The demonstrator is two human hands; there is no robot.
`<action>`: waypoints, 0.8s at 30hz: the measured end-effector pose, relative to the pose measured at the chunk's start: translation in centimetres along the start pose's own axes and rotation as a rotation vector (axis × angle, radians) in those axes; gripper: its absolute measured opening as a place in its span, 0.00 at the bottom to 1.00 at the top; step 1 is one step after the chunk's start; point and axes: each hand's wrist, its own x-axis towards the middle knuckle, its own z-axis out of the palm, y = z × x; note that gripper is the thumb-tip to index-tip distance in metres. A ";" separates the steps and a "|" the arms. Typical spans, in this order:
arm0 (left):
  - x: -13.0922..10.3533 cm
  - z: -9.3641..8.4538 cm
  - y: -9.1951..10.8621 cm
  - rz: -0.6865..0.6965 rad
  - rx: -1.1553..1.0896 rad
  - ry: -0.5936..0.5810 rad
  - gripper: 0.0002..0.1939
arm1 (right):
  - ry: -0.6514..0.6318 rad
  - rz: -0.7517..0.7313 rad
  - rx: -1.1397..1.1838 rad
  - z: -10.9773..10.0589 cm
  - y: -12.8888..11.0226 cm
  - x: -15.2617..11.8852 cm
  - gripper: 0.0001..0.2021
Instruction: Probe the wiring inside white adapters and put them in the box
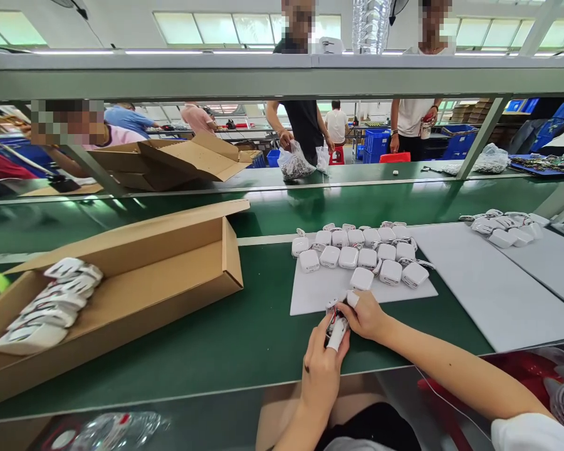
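Low over the bench's front edge, my left hand (322, 360) is closed around a small white plastic device (338, 332) with thin red and dark wires showing at its upper side. My right hand (369, 316) is closed at the device's upper end, thumb and fingers pinching there; what lies between its fingertips is partly hidden. White covering shows on a finger of each hand. Just beyond, rows of white rounded-square units (348, 257) with coiled cables lie on a white foam sheet (310, 300).
To the left, an open cardboard box (169, 294) holds a row of white units (51, 310). More white units (510, 228) lie on a sheet (489, 282) at right. A metal shelf beam (263, 81) crosses overhead. Across the bench, a person holds a plastic bag (295, 164).
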 end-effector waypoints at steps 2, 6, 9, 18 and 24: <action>0.0 0.0 0.1 0.004 -0.002 0.016 0.12 | -0.009 0.047 -0.026 0.3 -0.2 0.0 0.16; 0.2 0.0 0.4 -0.011 0.018 0.029 0.14 | 0.052 0.086 -0.041 -0.2 -0.4 0.1 0.16; 0.6 -0.2 0.7 -0.049 0.009 -0.008 0.14 | 0.124 0.105 -0.030 -1.0 0.0 0.3 0.16; 0.8 -0.7 1.0 -0.127 -0.007 -0.083 0.14 | 0.006 0.055 0.072 -1.0 0.5 0.8 0.17; 0.4 -0.4 0.6 -0.152 -0.048 -0.077 0.14 | -0.110 0.042 0.069 -0.4 0.2 0.3 0.18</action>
